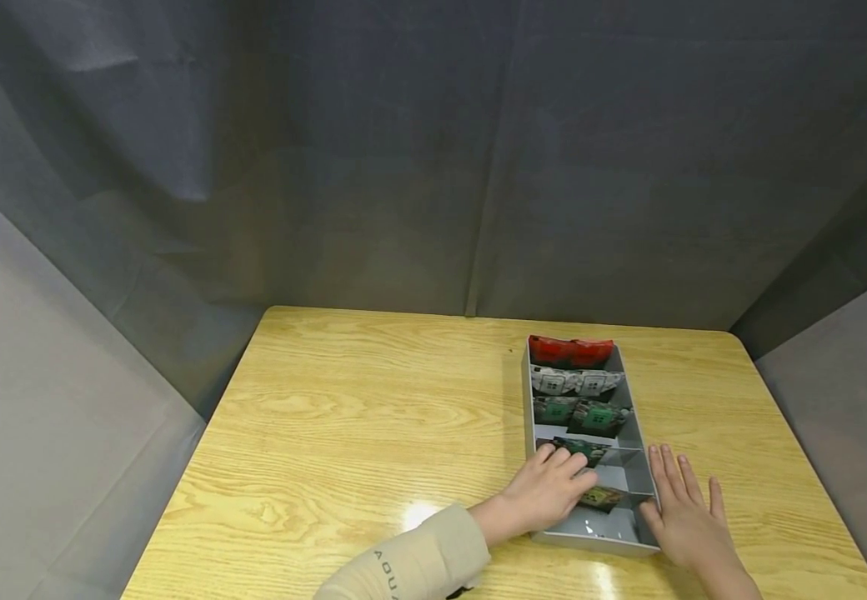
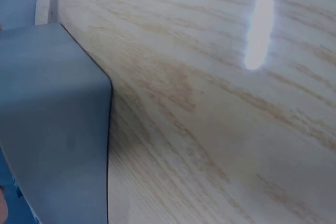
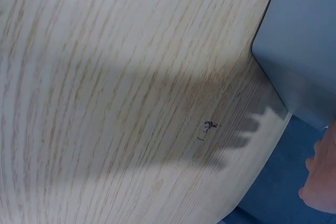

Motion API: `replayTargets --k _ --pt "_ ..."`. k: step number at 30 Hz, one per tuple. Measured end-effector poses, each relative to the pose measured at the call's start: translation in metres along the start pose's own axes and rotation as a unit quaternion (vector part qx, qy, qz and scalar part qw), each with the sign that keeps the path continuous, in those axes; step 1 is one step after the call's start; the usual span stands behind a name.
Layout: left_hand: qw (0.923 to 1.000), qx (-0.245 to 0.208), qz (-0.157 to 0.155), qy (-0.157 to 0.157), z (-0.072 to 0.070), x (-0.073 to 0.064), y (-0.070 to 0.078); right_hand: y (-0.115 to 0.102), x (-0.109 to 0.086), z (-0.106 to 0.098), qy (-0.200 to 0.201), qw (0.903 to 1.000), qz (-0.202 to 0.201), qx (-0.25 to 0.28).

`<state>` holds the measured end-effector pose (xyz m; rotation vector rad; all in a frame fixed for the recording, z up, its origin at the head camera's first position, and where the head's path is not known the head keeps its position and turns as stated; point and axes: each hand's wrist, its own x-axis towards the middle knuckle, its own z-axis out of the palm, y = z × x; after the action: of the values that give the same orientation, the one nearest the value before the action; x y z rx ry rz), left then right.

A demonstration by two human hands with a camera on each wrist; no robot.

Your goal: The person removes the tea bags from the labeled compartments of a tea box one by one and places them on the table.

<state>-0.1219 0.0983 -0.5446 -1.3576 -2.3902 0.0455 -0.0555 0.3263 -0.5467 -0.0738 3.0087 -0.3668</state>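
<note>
A long grey divided box [image 1: 597,543] stands on the right half of the table. My left hand [image 1: 542,493] reaches over its near left side with bent fingers, its fingertips hidden in the box. Just beyond those fingers stands a dark green packet [image 1: 585,451]. A yellow-green packet [image 1: 601,498] leans beside the hand, partly covered by it; I cannot tell whether the fingers pinch a packet. My right hand [image 1: 692,521] lies along the box's right wall with fingers straight and spread, thumb at the rim. Part of it shows in the right wrist view.
Farther back in the box are red packets [image 1: 570,352], white-grey packets [image 1: 576,382] and green packets [image 1: 598,417], in separate compartments. The wooden table [image 1: 373,417] extends left of the box. Dark grey cloth [image 1: 373,167] hangs behind the table, with lighter panels at both sides.
</note>
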Motion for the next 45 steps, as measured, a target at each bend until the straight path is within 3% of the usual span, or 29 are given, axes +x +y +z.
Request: replayTargets --k 9,19,25,29,34,45 --pt "0.9979 -0.022 -0.016 0.059 -0.018 0.003 -0.015 0.002 0.002 0.0 -0.008 0.9999 0.001 0.007" --pt "0.9937 -0.047 -0.061 0.081 -0.039 0.004 -0.046 0.001 -0.001 0.0 0.001 0.9999 -0.003 0.015" --pt "0.9884 -0.047 -0.11 0.094 -0.043 0.0 -0.071 0.002 0.0 0.0 -0.001 0.9999 -0.001 0.016" --pt "0.9824 -0.051 -0.148 0.101 -0.037 -0.006 -0.091 0.002 -0.001 0.001 -0.001 0.9998 -0.001 0.02" --pt "0.976 -0.062 -0.185 0.097 -0.019 -0.019 -0.119 0.001 0.0 0.001 0.0 0.9997 -0.001 0.022" --pt "0.9663 -0.101 -0.237 0.002 0.015 -0.032 -0.158 -0.001 -0.002 0.001 0.009 0.9998 -0.006 0.018"
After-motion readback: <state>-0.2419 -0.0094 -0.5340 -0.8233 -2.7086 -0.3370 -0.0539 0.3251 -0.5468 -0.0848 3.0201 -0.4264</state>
